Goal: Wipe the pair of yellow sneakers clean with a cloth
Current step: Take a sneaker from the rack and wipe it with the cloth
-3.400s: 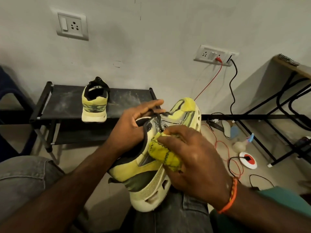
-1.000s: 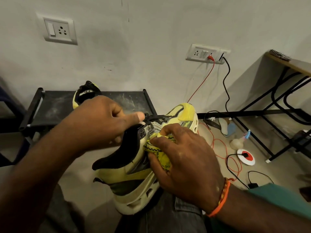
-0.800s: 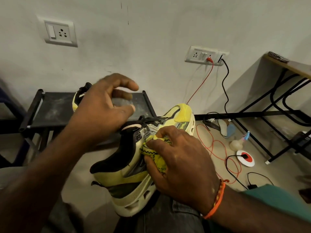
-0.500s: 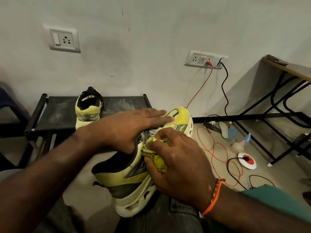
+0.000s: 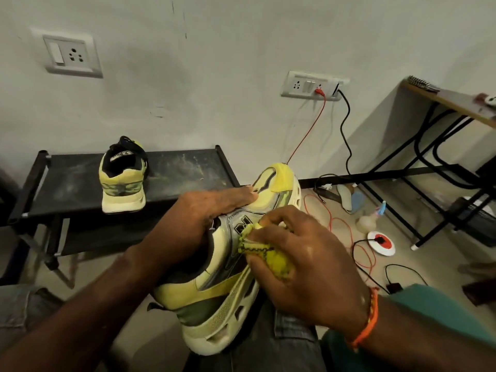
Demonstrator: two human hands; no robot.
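One yellow sneaker (image 5: 214, 294) rests tilted on my lap, toe pointing away, sole to the right. My left hand (image 5: 193, 226) lies over its top, covering the laces, and holds it. My right hand (image 5: 303, 264) grips a bunched yellow cloth (image 5: 271, 260) with dark stitching and presses it against the shoe's side panel. The second yellow sneaker (image 5: 122, 178) stands upright on a low black shoe rack (image 5: 188, 170), heel toward me.
Red and black cables (image 5: 346, 135) run from a wall socket (image 5: 311, 85) down to the floor on the right, near a round white and red device (image 5: 381, 238). A black-framed desk (image 5: 456, 103) stands at the far right. Another wall socket (image 5: 71, 56) is at the upper left.
My left hand left the laces, lifted briefly, then settled flat over the shoe's top. My right hand with the cloth stayed on the side panel, shifting slightly.
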